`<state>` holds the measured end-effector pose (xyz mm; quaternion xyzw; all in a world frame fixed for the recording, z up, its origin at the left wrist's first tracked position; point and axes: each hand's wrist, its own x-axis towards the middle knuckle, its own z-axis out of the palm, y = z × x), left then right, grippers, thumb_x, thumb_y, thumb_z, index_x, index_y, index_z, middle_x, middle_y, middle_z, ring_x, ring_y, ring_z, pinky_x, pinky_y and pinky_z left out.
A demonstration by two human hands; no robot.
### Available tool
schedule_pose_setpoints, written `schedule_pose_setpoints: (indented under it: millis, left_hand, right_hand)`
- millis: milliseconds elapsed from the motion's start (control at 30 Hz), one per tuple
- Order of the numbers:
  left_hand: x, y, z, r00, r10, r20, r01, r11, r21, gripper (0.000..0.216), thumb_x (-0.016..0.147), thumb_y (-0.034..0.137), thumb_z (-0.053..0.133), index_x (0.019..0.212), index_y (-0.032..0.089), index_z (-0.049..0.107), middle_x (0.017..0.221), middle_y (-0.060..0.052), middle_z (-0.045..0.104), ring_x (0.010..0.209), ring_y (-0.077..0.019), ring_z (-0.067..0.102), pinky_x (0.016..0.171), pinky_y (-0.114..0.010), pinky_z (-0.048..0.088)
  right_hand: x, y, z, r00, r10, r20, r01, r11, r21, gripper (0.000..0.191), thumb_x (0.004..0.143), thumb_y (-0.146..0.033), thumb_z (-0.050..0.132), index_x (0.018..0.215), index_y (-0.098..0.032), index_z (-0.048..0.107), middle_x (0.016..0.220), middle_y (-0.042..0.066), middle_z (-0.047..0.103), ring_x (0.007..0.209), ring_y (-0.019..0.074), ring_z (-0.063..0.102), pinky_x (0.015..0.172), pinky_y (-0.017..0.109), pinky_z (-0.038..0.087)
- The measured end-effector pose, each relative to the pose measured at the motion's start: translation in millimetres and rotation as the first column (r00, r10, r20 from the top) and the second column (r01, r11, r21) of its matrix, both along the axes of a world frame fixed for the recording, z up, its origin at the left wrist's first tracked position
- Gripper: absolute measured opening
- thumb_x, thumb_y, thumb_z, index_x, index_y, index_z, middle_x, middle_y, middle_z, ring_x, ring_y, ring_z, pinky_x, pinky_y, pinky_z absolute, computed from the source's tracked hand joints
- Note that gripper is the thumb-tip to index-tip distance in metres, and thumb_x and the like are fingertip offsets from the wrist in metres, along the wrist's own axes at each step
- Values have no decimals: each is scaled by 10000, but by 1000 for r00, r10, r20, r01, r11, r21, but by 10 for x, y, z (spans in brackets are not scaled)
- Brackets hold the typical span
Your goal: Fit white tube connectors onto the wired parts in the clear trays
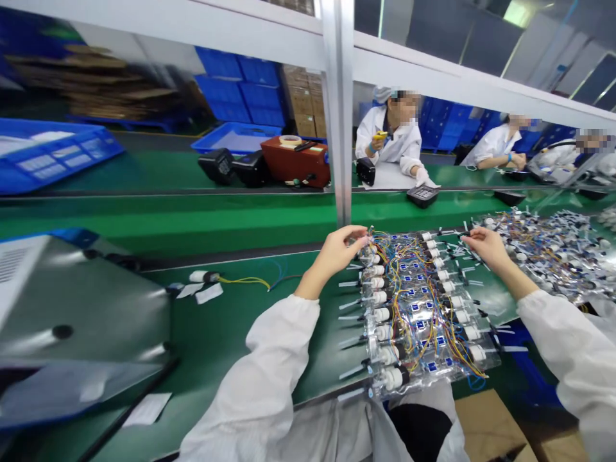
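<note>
A clear plastic tray [414, 314] lies across the near edge of the green bench, filled with rows of white cylindrical parts with black ends, coloured wires and pale strips sticking out at both sides. At its far left corner my left hand [341, 250] is closed, thumb and fingertips pinched on something too small to make out, beside the end cylinder. Off the far right corner my right hand [487, 248] pinches a small black piece [464, 235] close to the pale strips. A large heap of similar wired parts [548, 247] lies to the right of that hand.
One loose wired cylinder [202, 276] with white tags lies left on the bench. A grey-and-white machine [86, 321] stands at far left. Behind a metal post [337, 115], co-workers in white sit along another line with black devices [423, 196]. A cardboard box [491, 423] stands below.
</note>
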<state>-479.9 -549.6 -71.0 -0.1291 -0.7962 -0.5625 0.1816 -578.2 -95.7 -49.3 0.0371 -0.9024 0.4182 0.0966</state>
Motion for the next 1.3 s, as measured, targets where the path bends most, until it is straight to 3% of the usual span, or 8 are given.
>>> schedule_pose_setpoints:
  millis: [100,200,400,533,667,767,1000,1300]
  left_hand:
    - [31,176,166,994,-101,-36,106,977,185,438,924,418,711,1290,178,714,1139,-125,774,1009,-246,722,861,-359,562]
    - [101,310,318,979,-171,-112,190,965,184,403,911,425,738,1246,201,755,1176,-127,758,1062,-258,711,913,-382,571]
    - [36,97,326,983,-16,-184,71,953,294,285,947,424,690,997,171,812,1086,-114,769,1064,-251,710,972,-386,558]
    - [-180,-172,114,985,134,-106,-83,917,390,361,956,455,658,1092,147,789,1076,-115,748,791,-167,703,753,-305,565]
    - [-290,-238,-77,992,98,-79,-82,979,185,374,958,429,642,1168,155,784,1124,-111,692,695,-115,646,680,-273,533]
    - [-329,-189,-170,1000,-1,-30,3,998,64,437,941,398,664,1323,191,714,1051,-77,728,706,-126,627,696,-271,516]
    - [-475,-82,-442,996,-16,84,21,998,-62,315,902,421,705,1080,183,811,971,-90,802,756,-190,668,722,-305,510]
    - [-545,-13,-827,995,3,105,-14,995,103,301,868,445,755,966,169,823,990,-113,801,930,-251,720,907,-382,536]
  right_hand:
    - [364,-912,338,952,306,0,-301,937,-178,453,685,-550,881,887,-197,681,733,34,700,589,151,609,558,279,497]
    - [679,-1782,516,846,533,-6,-522,826,-214,414,672,-515,900,803,-187,683,737,25,697,635,152,626,593,285,513]
    - [590,-2672,320,707,702,-88,-689,654,-313,348,814,-475,794,983,-181,714,938,36,755,812,171,681,775,316,547]
    - [299,-2755,77,636,769,-57,-768,639,43,315,1014,-425,546,1070,-181,737,1037,54,764,928,191,679,858,318,499]
    - [91,-2651,-169,614,790,6,-698,539,472,311,1049,-303,487,945,-171,748,941,75,749,912,204,665,893,335,426]
    - [11,-2530,-322,673,738,39,-599,514,614,244,1015,-217,518,1057,-204,758,1062,87,733,1013,228,649,938,371,372]
    - [9,-2439,-503,656,753,47,-601,483,637,323,1011,-179,517,1271,-285,677,1223,86,685,1152,264,594,961,418,353]
    - [92,-2416,-649,745,642,-181,-553,746,370,266,997,-309,603,1241,-204,615,1184,117,702,1127,293,581,983,444,410]
